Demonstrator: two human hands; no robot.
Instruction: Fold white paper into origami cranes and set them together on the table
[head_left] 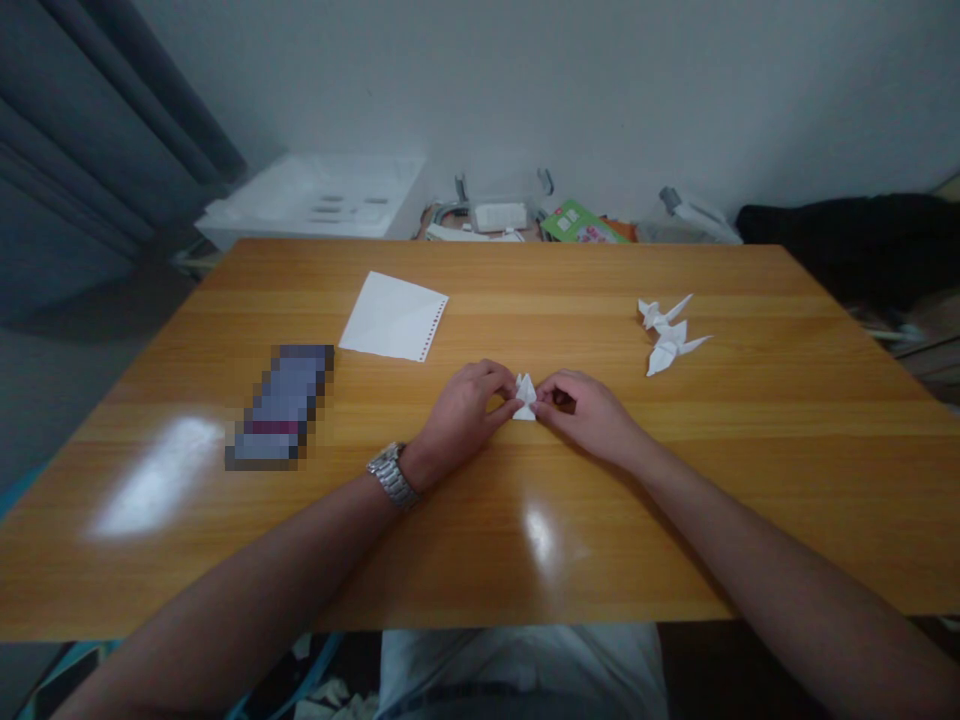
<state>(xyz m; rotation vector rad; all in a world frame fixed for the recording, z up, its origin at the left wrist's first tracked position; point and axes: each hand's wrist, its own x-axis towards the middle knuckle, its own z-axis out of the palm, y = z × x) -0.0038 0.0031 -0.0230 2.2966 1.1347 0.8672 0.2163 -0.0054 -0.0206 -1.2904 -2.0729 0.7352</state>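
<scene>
A small, partly folded white paper piece (525, 396) lies on the wooden table (480, 530) near its middle. My left hand (465, 408), with a metal watch (393, 476) on its wrist, pinches the piece's left side with curled fingers. My right hand (585, 408) pinches its right side, fingers pressed together. Two finished white paper cranes (667, 335) sit to the right, farther back. A flat white sheet (393, 316) with a perforated edge lies behind my left hand.
A blurred-out flat object (280, 405) lies on the table's left part. Behind the table, a white box (315, 195), a green packet (579, 222) and clutter line the wall. A dark curtain (82, 150) hangs at left, dark cloth (847, 235) at right.
</scene>
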